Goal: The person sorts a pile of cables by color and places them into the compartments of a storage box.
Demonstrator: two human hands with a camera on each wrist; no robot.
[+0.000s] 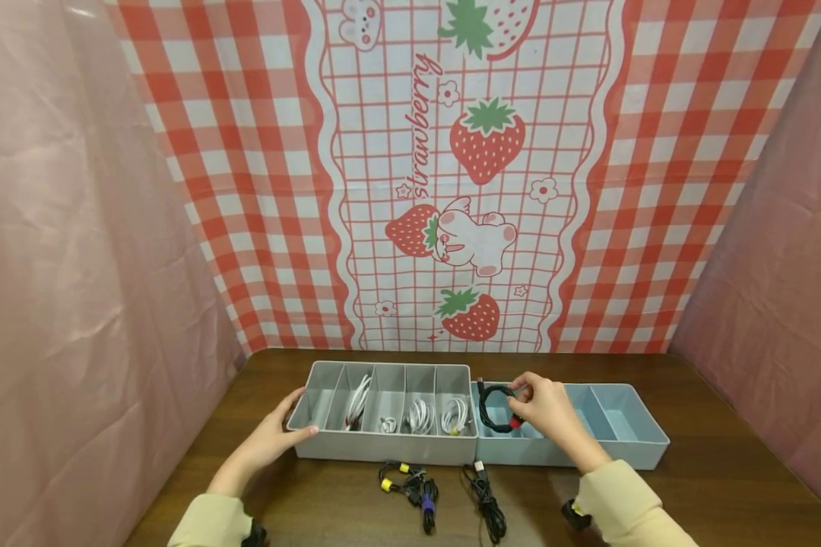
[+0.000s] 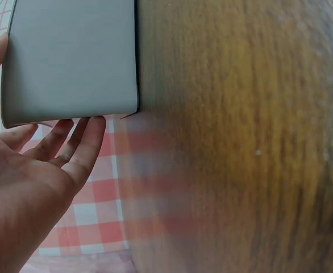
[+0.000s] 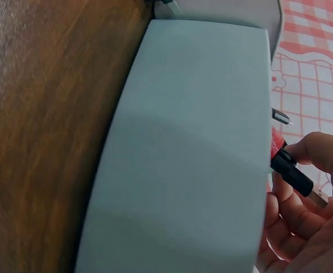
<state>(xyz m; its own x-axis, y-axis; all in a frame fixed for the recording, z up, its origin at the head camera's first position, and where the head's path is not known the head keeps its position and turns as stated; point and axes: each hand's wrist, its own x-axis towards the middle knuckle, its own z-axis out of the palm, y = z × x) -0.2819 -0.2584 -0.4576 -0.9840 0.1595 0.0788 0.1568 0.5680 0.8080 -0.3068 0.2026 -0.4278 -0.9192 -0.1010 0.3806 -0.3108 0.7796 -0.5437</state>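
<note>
My right hand (image 1: pixel 543 406) pinches a coiled black USB cable (image 1: pixel 498 428) with a red tie, above the left part of the blue divided box (image 1: pixel 575 454). In the right wrist view the cable's black plug (image 3: pixel 291 175) sticks out by the fingertips beside the box wall. My left hand (image 1: pixel 271 433) rests against the left end of the grey divided box (image 1: pixel 390 448), its thumb at the front rim. The left wrist view shows fairly straight fingers touching the grey end wall (image 2: pixel 70 62). Coiled white cables (image 1: pixel 420 416) sit in several grey compartments.
Before the boxes lie a black cable (image 1: pixel 487 505) with a white plug end and a black cable bundle (image 1: pixel 428 505) with yellow and purple ties. The boxes stand side by side on the wooden table (image 1: pixel 342 501). A strawberry-print cloth (image 1: pixel 410 304) hangs behind.
</note>
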